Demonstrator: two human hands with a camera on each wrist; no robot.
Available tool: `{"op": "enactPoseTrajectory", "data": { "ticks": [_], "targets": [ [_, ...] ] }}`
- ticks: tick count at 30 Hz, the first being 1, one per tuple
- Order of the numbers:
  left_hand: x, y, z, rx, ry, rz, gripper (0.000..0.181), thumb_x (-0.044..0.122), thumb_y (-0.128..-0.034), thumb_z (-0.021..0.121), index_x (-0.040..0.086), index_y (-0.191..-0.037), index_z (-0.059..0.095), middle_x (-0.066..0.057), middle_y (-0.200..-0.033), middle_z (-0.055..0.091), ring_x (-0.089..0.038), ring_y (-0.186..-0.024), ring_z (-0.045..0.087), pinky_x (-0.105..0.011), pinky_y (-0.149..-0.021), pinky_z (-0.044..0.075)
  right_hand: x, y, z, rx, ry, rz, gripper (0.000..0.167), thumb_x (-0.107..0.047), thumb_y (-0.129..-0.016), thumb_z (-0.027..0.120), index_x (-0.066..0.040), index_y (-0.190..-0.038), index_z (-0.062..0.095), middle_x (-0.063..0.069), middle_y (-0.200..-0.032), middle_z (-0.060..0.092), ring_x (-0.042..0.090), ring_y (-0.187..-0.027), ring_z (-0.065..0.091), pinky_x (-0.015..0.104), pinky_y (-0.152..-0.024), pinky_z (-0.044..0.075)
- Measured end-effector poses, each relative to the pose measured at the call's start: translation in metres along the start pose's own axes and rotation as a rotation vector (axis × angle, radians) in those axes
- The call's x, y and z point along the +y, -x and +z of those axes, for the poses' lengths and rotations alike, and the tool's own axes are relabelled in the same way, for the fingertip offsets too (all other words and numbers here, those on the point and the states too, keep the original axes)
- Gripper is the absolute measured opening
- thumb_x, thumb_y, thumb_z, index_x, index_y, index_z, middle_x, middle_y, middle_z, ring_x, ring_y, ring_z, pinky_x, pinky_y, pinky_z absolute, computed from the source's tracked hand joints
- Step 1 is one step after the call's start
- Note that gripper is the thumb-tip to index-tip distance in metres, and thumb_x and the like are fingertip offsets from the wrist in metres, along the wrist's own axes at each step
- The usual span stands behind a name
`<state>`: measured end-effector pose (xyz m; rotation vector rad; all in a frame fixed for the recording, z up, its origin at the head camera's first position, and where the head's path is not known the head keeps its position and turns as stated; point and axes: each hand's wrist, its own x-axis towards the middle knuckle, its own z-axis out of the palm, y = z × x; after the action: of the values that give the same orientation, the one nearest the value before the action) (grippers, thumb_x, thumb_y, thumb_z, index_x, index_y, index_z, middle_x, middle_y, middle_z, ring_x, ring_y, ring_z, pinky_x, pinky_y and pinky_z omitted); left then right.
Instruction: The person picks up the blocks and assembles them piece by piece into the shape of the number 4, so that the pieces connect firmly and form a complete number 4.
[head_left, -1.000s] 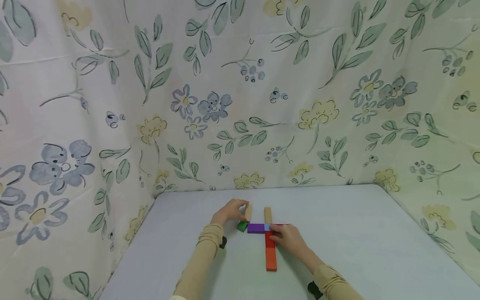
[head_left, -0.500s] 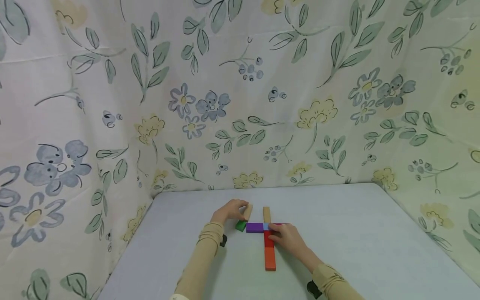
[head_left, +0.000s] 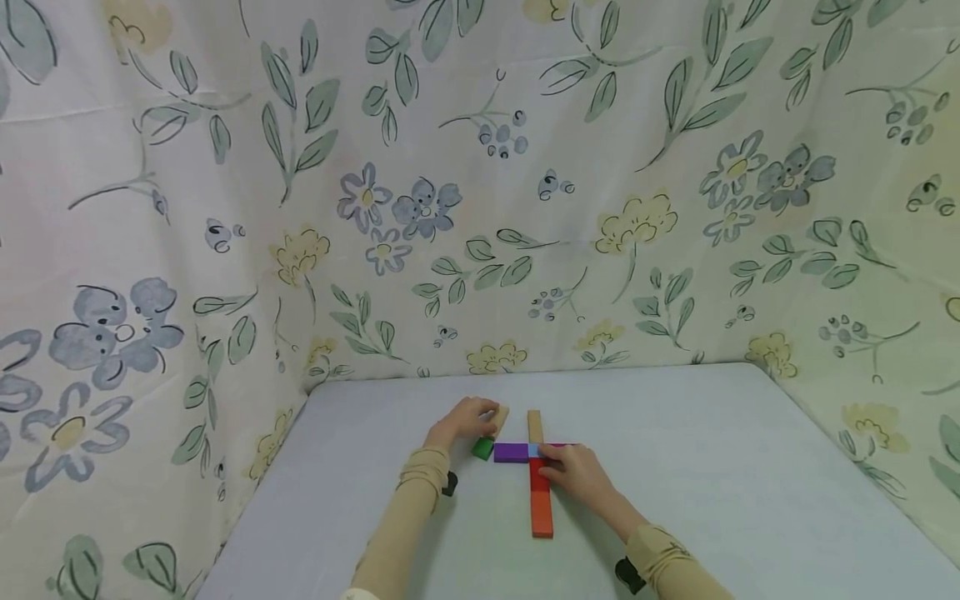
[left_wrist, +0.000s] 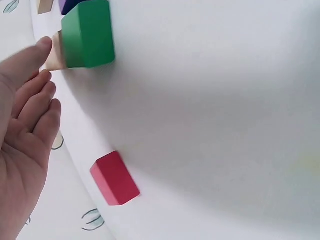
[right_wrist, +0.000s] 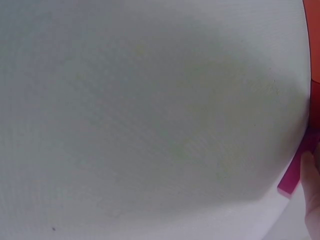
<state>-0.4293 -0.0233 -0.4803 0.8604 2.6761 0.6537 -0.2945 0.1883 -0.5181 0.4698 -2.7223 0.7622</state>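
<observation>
My left hand (head_left: 467,419) pinches a plain wooden block (head_left: 501,421) between thumb and fingers. The wooden block meets a green block (head_left: 483,448), which lies slantwise beside the left end of a purple block (head_left: 512,453). My right hand (head_left: 581,477) rests over a magenta block (right_wrist: 295,172), one finger lying along it in the right wrist view. Its fingertips touch near a light blue block (head_left: 533,450) and a red block (head_left: 539,475). An orange block (head_left: 542,514) continues below the red one. Another plain wooden block (head_left: 535,426) extends upward from the light blue centre.
In the left wrist view, a separate pinkish-red block (left_wrist: 115,178) lies on the table beyond the left hand. The white table (head_left: 720,467) is bordered by a flowered cloth (head_left: 495,208) at the back and sides.
The wooden block in my left hand has turned, its far end swinging to the right. My right hand stays in place on the joined blocks.
</observation>
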Motion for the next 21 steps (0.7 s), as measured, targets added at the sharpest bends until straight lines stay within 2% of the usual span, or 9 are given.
{"op": "enactPoseTrajectory", "data": {
  "ticks": [6, 11, 21],
  "targets": [
    [-0.0048, -0.0009, 0.0066, 0.042, 0.001, 0.043, 0.044, 0.017, -0.0893, 0.065, 0.006, -0.131, 0.056, -0.012, -0.134, 0.057, -0.03, -0.128, 0.049, -0.044, -0.108, 0.037, -0.0013, -0.0003, 0.0004, -0.009, -0.005, 0.005, 0.033, -0.013, -0.079, 0.075, -0.003, -0.109, 0.071, 0.013, -0.101, 0.073, 0.02, -0.082, 0.068, 0.037, -0.075, 0.057],
    [-0.0074, -0.0009, 0.0096, 0.056, -0.023, 0.053, 0.044, 0.019, -0.0887, 0.065, 0.007, -0.13, 0.057, -0.011, -0.132, 0.059, -0.029, -0.126, 0.051, -0.044, -0.107, 0.038, -0.002, -0.0004, 0.0013, -0.012, -0.01, 0.02, 0.033, -0.013, -0.078, 0.076, -0.003, -0.11, 0.071, 0.014, -0.103, 0.072, 0.021, -0.084, 0.068, 0.037, -0.076, 0.056],
    [-0.0049, 0.0013, 0.0081, 0.044, -0.006, 0.024, 0.043, 0.022, -0.0893, 0.065, 0.007, -0.129, 0.058, -0.011, -0.132, 0.06, -0.028, -0.126, 0.051, -0.045, -0.108, 0.037, 0.0002, 0.0003, 0.001, 0.014, 0.024, -0.003, 0.033, -0.014, -0.077, 0.076, -0.004, -0.108, 0.072, 0.013, -0.1, 0.073, 0.022, -0.084, 0.069, 0.038, -0.075, 0.057]
  ]
}}
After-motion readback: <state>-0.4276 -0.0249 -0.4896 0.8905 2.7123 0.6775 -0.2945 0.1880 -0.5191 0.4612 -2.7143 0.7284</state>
